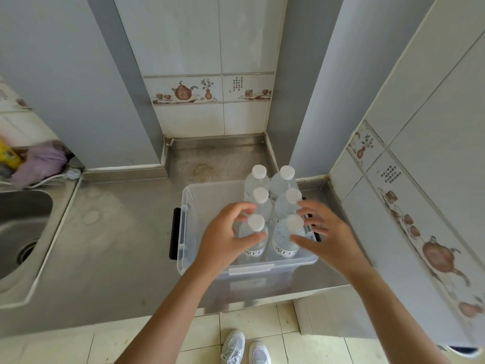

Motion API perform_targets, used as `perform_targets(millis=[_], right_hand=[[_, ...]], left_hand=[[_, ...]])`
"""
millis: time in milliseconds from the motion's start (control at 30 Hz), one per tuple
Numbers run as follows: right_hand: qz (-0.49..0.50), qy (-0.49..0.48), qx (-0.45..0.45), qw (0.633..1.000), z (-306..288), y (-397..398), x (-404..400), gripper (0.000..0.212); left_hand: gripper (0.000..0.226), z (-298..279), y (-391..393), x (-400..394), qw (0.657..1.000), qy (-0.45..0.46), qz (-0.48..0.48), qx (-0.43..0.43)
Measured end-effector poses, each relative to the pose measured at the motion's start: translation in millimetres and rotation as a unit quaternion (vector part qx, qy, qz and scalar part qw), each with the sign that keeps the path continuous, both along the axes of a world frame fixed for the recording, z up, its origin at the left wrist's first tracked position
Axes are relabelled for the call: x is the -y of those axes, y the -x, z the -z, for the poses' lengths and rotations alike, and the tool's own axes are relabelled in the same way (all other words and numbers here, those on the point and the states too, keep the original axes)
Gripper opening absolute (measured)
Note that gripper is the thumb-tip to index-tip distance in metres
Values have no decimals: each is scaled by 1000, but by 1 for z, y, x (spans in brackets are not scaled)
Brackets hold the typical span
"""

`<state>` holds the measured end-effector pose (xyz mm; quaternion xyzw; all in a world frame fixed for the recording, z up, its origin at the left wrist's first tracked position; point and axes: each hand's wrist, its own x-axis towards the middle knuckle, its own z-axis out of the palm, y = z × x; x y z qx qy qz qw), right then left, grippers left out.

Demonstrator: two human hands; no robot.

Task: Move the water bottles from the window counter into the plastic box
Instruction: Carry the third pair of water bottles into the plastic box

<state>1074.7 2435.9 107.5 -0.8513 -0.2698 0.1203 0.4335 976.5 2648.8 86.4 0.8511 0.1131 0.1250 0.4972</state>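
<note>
A clear plastic box with black side handles sits on the steel counter. Several clear water bottles with white caps stand upright inside it in two rows along its right side. My left hand curls around the front-left bottle, thumb in front and fingers behind its neck. My right hand is beside the front-right bottle, fingers spread and blurred, thumb lying against the bottle's side. The back bottles stand untouched.
A steel sink lies at the left, with a purple bag and a white cable behind it. Tiled walls close in behind and at the right. The box's left half holds no bottles. My shoes stand on the tiled floor below.
</note>
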Motion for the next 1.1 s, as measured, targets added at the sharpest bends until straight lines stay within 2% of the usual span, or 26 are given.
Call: perform_targets(millis=[133, 267, 600, 933, 1100], right_hand=[[-31, 12, 77, 997, -25, -7, 0, 49], [-50, 78, 149, 984, -24, -5, -8, 43], [-39, 27, 135, 990, -16, -8, -8, 40], [-54, 34, 95, 993, -21, -16, 1, 43], [-40, 26, 67, 997, -20, -17, 2, 52]], left_hand=[[40, -23, -8, -1, 986, -160, 53, -19], [39, -27, -12, 3, 978, -205, 44, -21], [36, -21, -17, 18, 981, -182, 53, 36], [39, -20, -24, 21, 988, -135, 70, -3], [41, -22, -20, 20, 992, -117, 43, -31]])
